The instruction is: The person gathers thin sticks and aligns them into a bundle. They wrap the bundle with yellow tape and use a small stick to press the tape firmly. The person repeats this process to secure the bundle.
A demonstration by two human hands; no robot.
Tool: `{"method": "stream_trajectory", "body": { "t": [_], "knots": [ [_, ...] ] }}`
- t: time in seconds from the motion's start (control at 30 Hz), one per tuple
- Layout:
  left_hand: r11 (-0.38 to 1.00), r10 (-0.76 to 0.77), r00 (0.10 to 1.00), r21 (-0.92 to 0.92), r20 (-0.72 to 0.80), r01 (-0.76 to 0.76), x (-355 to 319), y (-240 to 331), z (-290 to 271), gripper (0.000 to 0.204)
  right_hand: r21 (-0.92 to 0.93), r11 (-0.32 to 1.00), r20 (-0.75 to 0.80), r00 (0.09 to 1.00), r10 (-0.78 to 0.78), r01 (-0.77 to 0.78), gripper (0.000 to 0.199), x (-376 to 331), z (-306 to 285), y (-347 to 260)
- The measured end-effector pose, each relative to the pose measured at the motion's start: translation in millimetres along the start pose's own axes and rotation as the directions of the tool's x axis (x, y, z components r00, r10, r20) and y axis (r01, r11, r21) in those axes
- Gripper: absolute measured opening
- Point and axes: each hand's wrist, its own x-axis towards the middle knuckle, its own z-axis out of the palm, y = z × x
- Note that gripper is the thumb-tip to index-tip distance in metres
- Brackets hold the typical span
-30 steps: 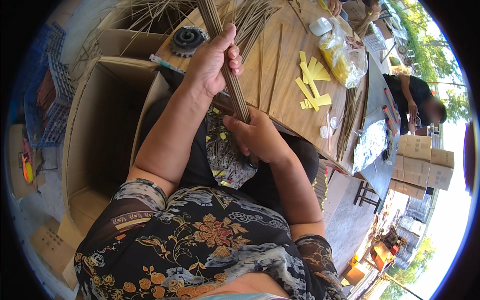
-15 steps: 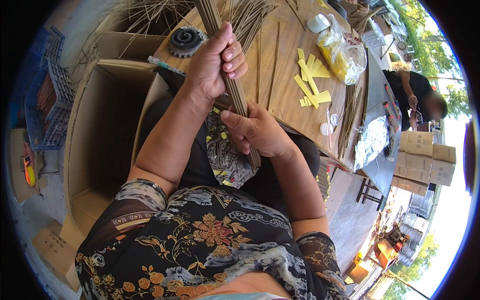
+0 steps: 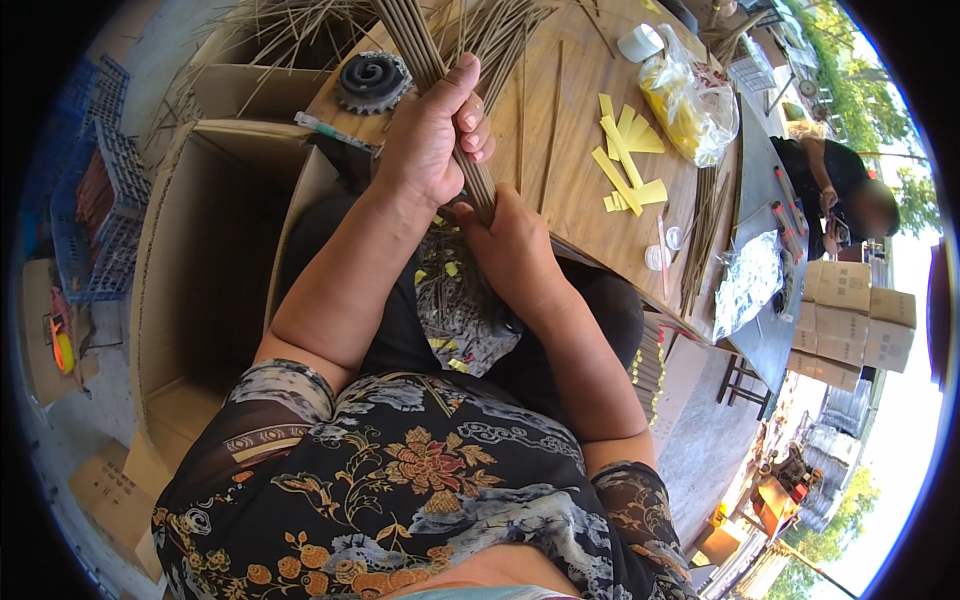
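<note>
A bundle of thin brown sticks (image 3: 408, 38), which look like incense sticks, slants up and away between my hands. My left hand (image 3: 430, 130) is wrapped around its middle, thumb on top and fingers curled round the far side. At the bundle's lower end my right hand (image 3: 512, 245) is closed, its thumb beside the sticks; most of its fingers are hidden. More loose sticks (image 3: 497, 45) of the same kind lie on the wooden table (image 3: 590, 90) just beyond my left hand. A dark round object with a spiral top (image 3: 373, 82) sits to the left of the bundle.
Yellow paper strips (image 3: 628, 160), a clear bag with yellow contents (image 3: 690, 100) and a white cup (image 3: 640, 43) lie at right. An open cardboard box (image 3: 160, 290) stands by my left arm. Across a dark tabletop (image 3: 760, 190), another person (image 3: 830, 185) works.
The bundle has shifted up and away, so its lower end no longer sticks out below my right hand. My right hand has moved up closer to my left and closed over that end.
</note>
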Motion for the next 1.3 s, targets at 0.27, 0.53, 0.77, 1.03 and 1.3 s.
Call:
{"method": "stream_trajectory", "body": {
  "t": [0.27, 0.53, 0.77, 1.03, 1.3],
  "knots": [
    [0.977, -0.049, 0.914, -0.170, 0.404, 0.127, -2.8, 5.6, 1.0, 0.029, 0.627, 0.663, 0.576, 0.817, -0.039, -0.410, 0.029, 4.2, -22.5, -5.2],
    [0.999, 0.048, 0.985, 0.010, 0.168, -0.050, -1.9, 5.1, 5.6, 0.022, -0.069, 0.996, -0.065, 0.996, -0.053, 0.048, 0.025, -3.4, -3.4, 0.4],
    [0.997, 0.074, 0.991, -0.026, 0.109, -0.072, -2.2, -0.4, 3.0, 0.026, -0.201, 0.977, -0.151, 0.983, -0.109, 0.078, 0.027, -3.6, 4.8, 15.7],
    [0.986, 0.166, 0.838, -0.111, 0.519, -0.127, -11.3, 8.9, 9.0, 0.035, -0.165, 0.969, -0.216, 0.952, -0.219, 0.185, 0.025, -17.5, -8.6, 11.4],
    [0.945, 0.168, 0.713, 0.096, 0.681, -0.314, -14.0, -4.2, 80.8, 0.029, 0.089, 0.960, -0.384, 0.899, -0.213, 0.265, 0.021, -15.1, -45.1, 17.7]
  ]
}}
